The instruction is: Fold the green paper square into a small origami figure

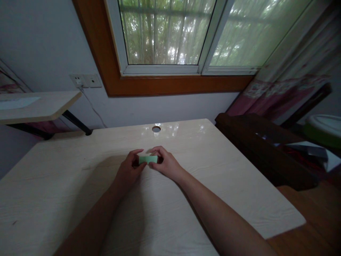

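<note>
Both forearms come in over the pale wood-grain counter point(239, 185), soft shadow to the left. Left hand point(137, 160) clamped on the left end of a small green strip point(147, 159), thumb along its near edge, index finger extended past the far side. Right hand point(155, 158) clamped on the right end, thumb likewise at the near edge, upper fingers curled beyond it. Thumb tips close, slight gap between. Strip lies crosswise, between the two hands, around mid-counter; whether it touches the surface, cannot tell.

Past the hands: round hole point(156, 130) near the counter's back edge, glare spots beside it. Back left, raised shelf point(61, 103) on black supports. To the right, alongside the counter, dark wooden furniture point(247, 149).

Farther: wall socket point(93, 81) on the left, white cable point(92, 105) hanging down; orange-brown window frame point(170, 85); sheer-curtained window point(167, 35), green foliage outside.
</note>
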`<state>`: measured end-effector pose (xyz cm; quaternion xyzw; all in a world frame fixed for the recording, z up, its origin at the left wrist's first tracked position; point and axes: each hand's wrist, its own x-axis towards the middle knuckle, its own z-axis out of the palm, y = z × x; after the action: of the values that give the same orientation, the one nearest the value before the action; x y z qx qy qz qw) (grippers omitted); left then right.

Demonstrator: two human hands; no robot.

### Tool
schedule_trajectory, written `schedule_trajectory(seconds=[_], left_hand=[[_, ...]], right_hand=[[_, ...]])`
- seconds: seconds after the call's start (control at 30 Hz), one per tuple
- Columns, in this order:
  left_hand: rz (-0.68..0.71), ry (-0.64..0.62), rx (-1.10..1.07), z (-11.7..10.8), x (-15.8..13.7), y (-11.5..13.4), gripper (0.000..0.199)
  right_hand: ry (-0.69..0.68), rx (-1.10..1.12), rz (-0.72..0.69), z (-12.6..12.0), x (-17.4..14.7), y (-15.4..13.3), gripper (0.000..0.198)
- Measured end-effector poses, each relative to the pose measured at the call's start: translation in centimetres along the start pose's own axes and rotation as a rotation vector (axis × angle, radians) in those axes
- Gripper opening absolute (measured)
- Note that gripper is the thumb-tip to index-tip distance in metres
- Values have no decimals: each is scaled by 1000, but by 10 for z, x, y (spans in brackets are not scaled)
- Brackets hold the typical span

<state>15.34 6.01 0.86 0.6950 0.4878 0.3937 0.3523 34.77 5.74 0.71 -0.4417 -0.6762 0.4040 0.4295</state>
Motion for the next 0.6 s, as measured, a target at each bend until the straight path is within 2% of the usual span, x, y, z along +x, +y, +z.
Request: schedule_trajectory(seconds=[0.4,0.5,0.6], left_hand=[[-50,177,-91,-2,5,-15,46],[-48,149,-115,-2,5,-15,46],[-25,100,-122,-1,4,-15,45]], right_hand=[[285,143,55,-2,8,13,35],[242,176,35,-2,7,11,35],[125,164,28,-2,4,8,38]])
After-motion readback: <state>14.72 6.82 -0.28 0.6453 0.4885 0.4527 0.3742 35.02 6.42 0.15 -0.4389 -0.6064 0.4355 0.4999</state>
